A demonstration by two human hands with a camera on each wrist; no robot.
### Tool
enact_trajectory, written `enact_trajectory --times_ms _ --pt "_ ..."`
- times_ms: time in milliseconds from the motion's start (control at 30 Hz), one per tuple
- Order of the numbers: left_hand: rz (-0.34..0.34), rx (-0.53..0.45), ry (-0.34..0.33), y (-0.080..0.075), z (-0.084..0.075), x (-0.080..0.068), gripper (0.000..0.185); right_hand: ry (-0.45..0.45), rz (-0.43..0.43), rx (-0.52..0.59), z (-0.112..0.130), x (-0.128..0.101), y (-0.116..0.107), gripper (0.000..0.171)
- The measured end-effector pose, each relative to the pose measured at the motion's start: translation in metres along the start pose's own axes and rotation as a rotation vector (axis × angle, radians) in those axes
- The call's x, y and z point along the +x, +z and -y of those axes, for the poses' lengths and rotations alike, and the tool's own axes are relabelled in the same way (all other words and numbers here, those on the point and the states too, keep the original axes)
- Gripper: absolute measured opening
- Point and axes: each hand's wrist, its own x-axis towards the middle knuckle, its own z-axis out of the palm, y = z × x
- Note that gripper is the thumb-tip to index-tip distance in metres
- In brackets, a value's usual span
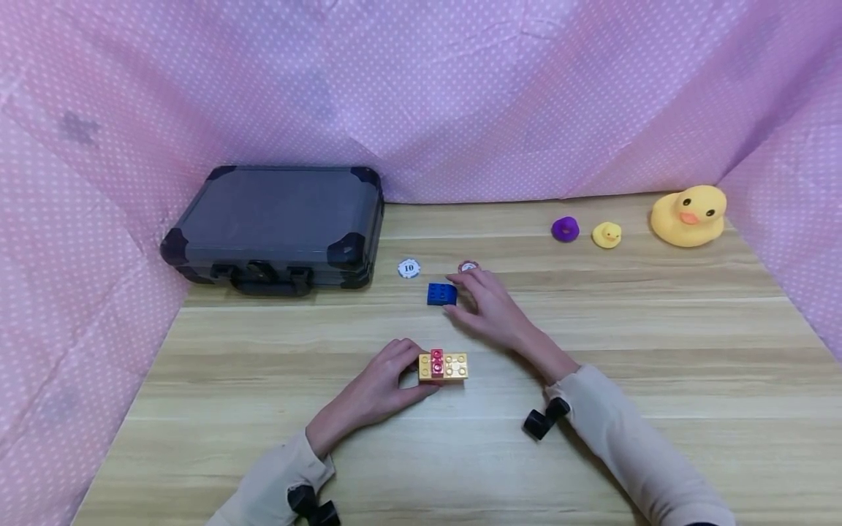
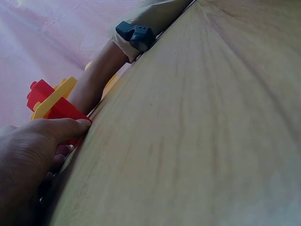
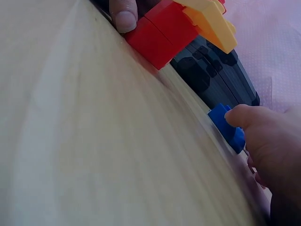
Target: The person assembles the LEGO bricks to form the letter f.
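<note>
Near the centre of the head view, the left hand (image 1: 378, 387) is pinching the left end of a small brick stack (image 1: 443, 365), yellow plates over a red block, its grip narrow around the piece, which is sitting on the wooden tabletop (image 1: 658, 351). Just above it in the frame, the right hand (image 1: 490, 305) is closing thumb and forefinger on the right side of a blue brick (image 1: 441, 294), which is lying flat on the tabletop. A dark case (image 1: 276, 226) is sitting at upper left, a white chip (image 1: 408, 268) is lying beside the blue brick, and three ducks are standing at upper right.
</note>
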Motion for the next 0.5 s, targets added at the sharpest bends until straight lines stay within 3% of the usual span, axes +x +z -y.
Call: enact_trajectory --times_ms 233,500 --pt "-0.006 0.007 0.01 0.0001 -0.0004 -0.0002 0.03 0.005 0.034 -0.046 0.0017 0.0023 0.0008 0.057" --pt "-0.036 0.011 0.071 0.0017 0.0022 -0.0004 0.029 -0.036 0.016 -0.079 0.0029 0.0027 0.0025 0.051"
